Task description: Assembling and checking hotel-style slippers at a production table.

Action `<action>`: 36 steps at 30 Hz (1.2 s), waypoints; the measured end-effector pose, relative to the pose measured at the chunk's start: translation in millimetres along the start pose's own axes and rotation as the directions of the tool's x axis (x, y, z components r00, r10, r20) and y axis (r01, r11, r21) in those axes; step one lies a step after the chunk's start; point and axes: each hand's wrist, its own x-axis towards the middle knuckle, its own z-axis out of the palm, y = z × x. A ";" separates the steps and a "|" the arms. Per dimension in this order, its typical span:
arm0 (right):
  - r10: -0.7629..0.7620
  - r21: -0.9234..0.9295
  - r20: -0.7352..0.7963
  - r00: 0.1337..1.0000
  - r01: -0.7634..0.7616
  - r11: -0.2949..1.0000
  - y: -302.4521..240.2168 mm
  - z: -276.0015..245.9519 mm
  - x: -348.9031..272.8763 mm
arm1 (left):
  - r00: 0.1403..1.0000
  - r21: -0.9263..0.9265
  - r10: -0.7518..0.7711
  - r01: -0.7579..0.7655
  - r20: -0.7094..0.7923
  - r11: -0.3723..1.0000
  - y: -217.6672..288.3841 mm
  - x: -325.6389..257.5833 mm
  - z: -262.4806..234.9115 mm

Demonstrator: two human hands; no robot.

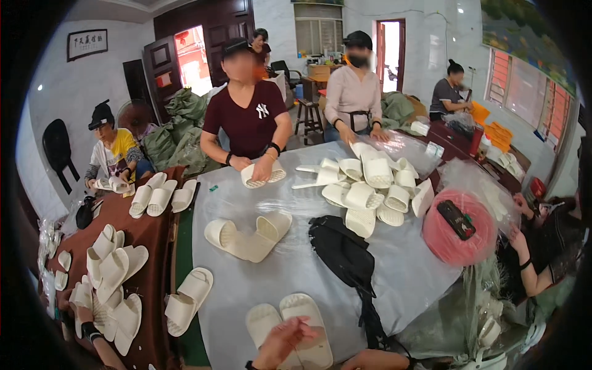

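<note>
At the bottom middle, a pair of cream slippers [306, 311] lies on the plastic-covered table. My left hand [285, 340] is over this pair, its fingers stretched out and slightly blurred; nothing shows in it. Whether its fingertips touch the slippers I cannot tell. To their right, my right hand [370, 359] is cut off by the lower edge, its fingers hidden. A black bag [342, 250] with a long strap lies just beyond it. Two joined-looking slippers [250, 237] rest farther up the table, and a single pair [189, 301] sits at its left edge.
A heap of slippers [370, 185] covers the far right of the table. A pink roll of plastic twine [459, 228] carries a dark pouch [455, 219]. Across the table, a person in maroon holds slippers [264, 174]. Another person's hand [83, 308] handles slippers on the brown-covered table [154, 265].
</note>
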 end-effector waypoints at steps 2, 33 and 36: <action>-0.041 -0.005 -0.025 0.999 0.040 0.999 21.0 2.0 -11.4 | 0.972 -0.051 0.061 -0.075 -0.227 0.996 25.3 -0.1 -0.9; 0.364 0.527 -0.426 0.828 -0.101 0.844 -7.6 -31.9 21.3 | 0.855 0.428 0.004 0.255 -0.519 0.867 -25.9 -125.4 -39.9; 0.154 0.283 -0.501 0.851 -0.007 0.959 3.6 -36.9 32.4 | 0.851 0.476 0.089 0.200 -0.518 0.856 -40.8 -130.7 -42.7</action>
